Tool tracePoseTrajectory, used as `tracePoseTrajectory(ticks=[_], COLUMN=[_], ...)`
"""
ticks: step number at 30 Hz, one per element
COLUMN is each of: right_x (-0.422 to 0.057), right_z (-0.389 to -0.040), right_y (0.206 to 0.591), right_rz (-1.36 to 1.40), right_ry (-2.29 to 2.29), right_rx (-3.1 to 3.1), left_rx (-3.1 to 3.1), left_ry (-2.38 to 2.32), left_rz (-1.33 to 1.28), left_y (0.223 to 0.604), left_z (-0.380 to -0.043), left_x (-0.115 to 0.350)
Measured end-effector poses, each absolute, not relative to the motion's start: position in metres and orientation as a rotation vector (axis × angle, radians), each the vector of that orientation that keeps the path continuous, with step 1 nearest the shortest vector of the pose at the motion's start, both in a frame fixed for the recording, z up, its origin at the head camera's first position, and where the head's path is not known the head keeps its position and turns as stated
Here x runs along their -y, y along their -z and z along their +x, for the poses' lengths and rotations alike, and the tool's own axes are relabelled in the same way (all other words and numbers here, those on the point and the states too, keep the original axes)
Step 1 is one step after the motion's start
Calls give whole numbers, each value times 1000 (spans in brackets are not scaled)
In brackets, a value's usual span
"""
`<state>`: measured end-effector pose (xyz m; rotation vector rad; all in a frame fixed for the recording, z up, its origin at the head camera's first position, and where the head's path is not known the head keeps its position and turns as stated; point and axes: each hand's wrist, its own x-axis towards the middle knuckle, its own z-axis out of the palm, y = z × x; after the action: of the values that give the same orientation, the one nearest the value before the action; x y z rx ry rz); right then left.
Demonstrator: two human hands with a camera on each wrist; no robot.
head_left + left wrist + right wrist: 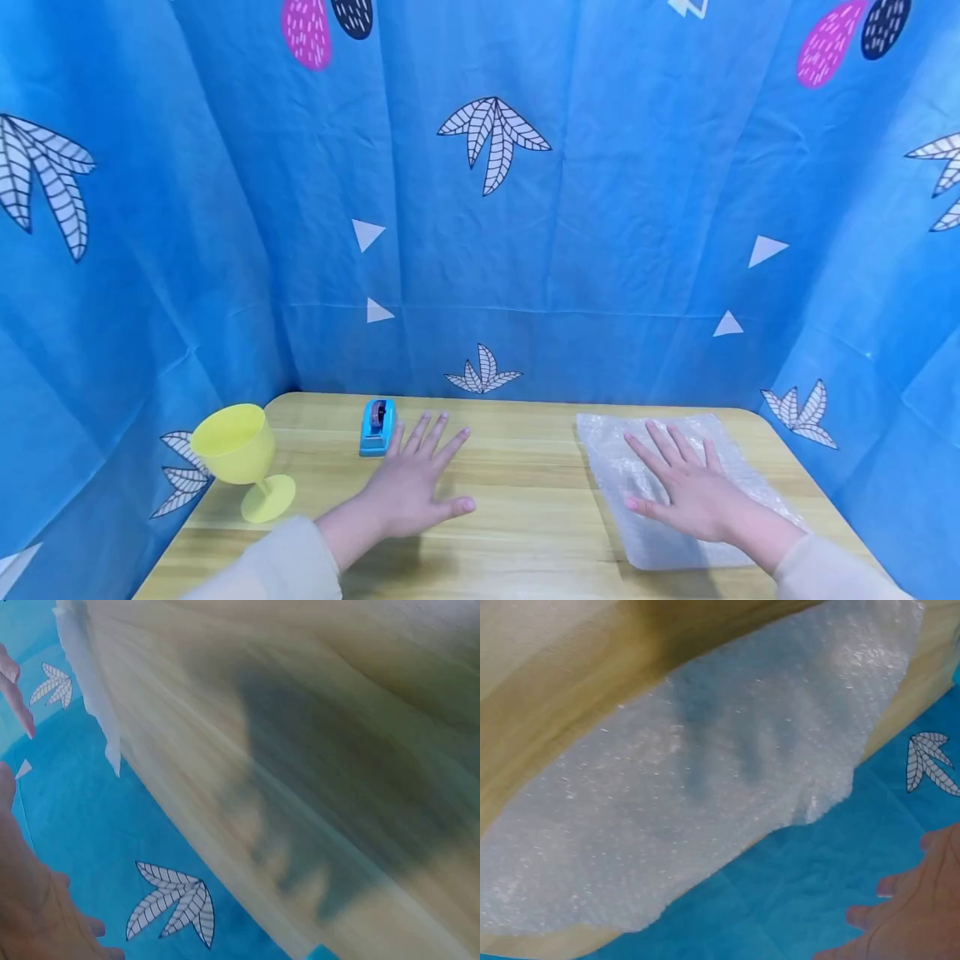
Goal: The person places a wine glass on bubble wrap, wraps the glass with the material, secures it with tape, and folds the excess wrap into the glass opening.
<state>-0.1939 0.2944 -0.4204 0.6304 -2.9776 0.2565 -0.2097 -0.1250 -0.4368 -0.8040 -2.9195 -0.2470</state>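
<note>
A: At the back?
B: Creased blue fabric curtain [637,208], printed with white leaf sprigs [492,137], white triangles [367,234], dashed magenta drops [307,33].
A: In front of it?
B: Pale yellow wood-grain tabletop [517,533], round-cornered at far side.

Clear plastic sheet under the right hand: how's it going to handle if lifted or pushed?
Probably floppy: the clear plastic sheet looks thin, with uneven, wavy edges in the right-wrist view. Likely light for its size, being broad and translucent. Its glossy glints suggest a slick surface, so it may slide or ruck up on the table if pushed.
</note>
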Motion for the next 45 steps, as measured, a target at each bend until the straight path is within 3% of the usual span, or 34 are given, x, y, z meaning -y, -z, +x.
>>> tracePoseTrajectory(ticks=[45], right_x=[-329], right_z=[-173], right_y=[459], right_rz=[497], right_ry=[-356], right_rx=[3026], left_rx=[2991], left_ry=[353], left_rz=[-1183], left_y=[466], left_z=[-196], left_x=[35])
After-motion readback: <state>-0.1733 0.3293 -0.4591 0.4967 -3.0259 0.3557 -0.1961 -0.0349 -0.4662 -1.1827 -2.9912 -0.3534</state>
